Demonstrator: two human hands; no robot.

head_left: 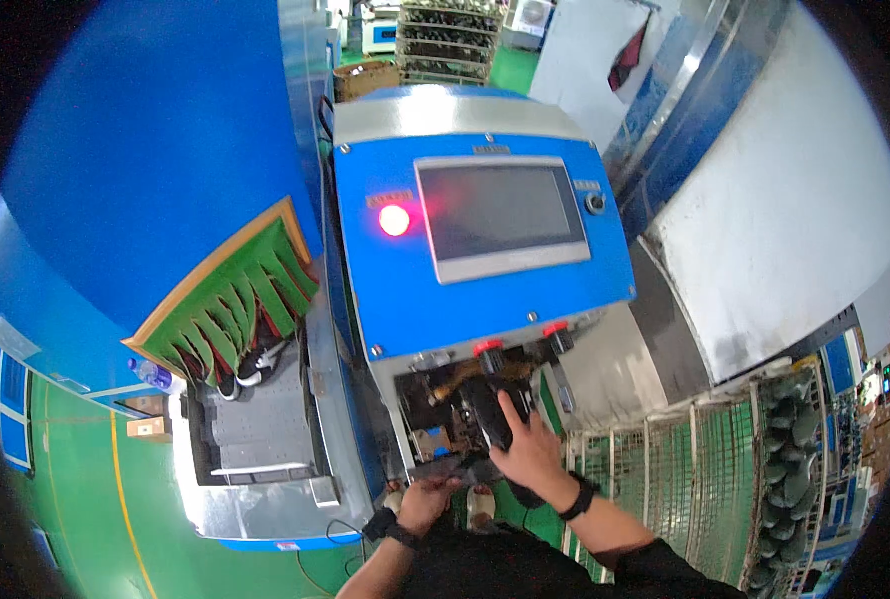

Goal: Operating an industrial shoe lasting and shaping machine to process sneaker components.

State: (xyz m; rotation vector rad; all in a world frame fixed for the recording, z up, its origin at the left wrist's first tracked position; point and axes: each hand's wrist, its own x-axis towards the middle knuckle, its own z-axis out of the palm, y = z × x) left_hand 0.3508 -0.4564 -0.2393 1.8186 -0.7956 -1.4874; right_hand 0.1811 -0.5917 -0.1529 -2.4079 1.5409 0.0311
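Observation:
At the open front of a blue machine (385, 309), my right hand (533, 461) is closed on a dark, shoe-shaped piece (487, 411). One of its fingers lies stretched along the top of the piece. Lower and to the left, my left hand (427, 502) has its fingers pinched together near a dark flap below the opening. What they grip is too small to tell. Metal parts inside the machine are partly hidden by the piece and my right hand. Both wrists wear dark bands.
Above the opening are a dark screen (500, 212), a lit red lamp (394, 220) and two red-and-black knobs (488, 355). Black-and-white shoes (250, 374) sit at a conveyor (255, 429) under green curtain strips (235, 309) on the left. A wire rack (664, 489) stands close on the right.

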